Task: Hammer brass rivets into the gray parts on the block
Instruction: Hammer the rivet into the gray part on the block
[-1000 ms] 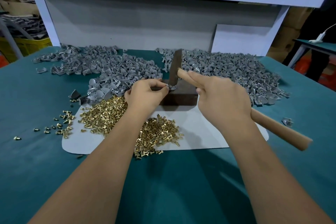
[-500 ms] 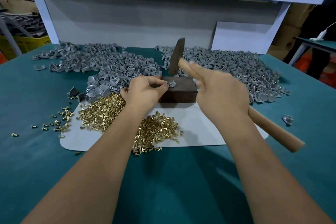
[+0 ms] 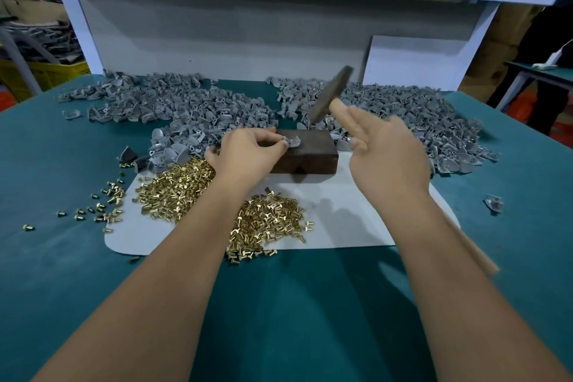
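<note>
Hazard entry: our right hand holds the hammer raised over the block, grip closed round its handle with forefinger laid along it. Our left hand pinches the gray part atop the block, fingertips beside the strike point. We judge an off-line blow could hit them or skid the part off. Brass rivets lie heaped on the desk.

Block hemmed: gray parts heaped far-left, second heap far-right and right, rivets near-left. Left hand covers block's left end; hammer hangs above far edge. White mat near-right bare; teal table near open.
</note>
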